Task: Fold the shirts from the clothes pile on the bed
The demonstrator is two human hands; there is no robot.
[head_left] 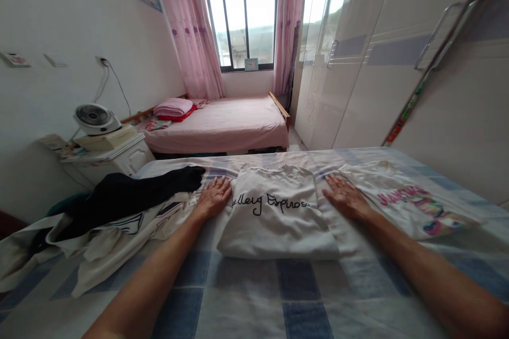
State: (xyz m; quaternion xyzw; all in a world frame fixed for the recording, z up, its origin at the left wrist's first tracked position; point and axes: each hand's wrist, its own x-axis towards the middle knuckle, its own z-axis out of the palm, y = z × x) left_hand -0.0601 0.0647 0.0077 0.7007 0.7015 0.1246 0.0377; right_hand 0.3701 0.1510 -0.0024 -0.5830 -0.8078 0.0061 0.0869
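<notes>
A white T-shirt (pixel 278 228) with black script lettering lies folded into a neat block in front of me on the checked bedsheet (pixel 242 296). On its left side my left hand (pixel 213 198) rests flat on the sheet, fingers stretched out and close to the shirt's edge. My right hand (pixel 345 196) lies flat on the other side, fingers spread, between this shirt and a white T-shirt with a colourful print (pixel 417 204). Neither hand holds anything. Left of my left hand is a loose heap of a black garment (pixel 131 190) and white clothes (pixel 107 243).
Beyond the near bed stands a second bed with a pink sheet (pixel 238 122) and folded pink bedding (pixel 174 107). A small fan (pixel 95 118) sits on a box on the white cabinet (pixel 127 156) at left. Tall glossy wardrobes (pixel 358 90) line the right side.
</notes>
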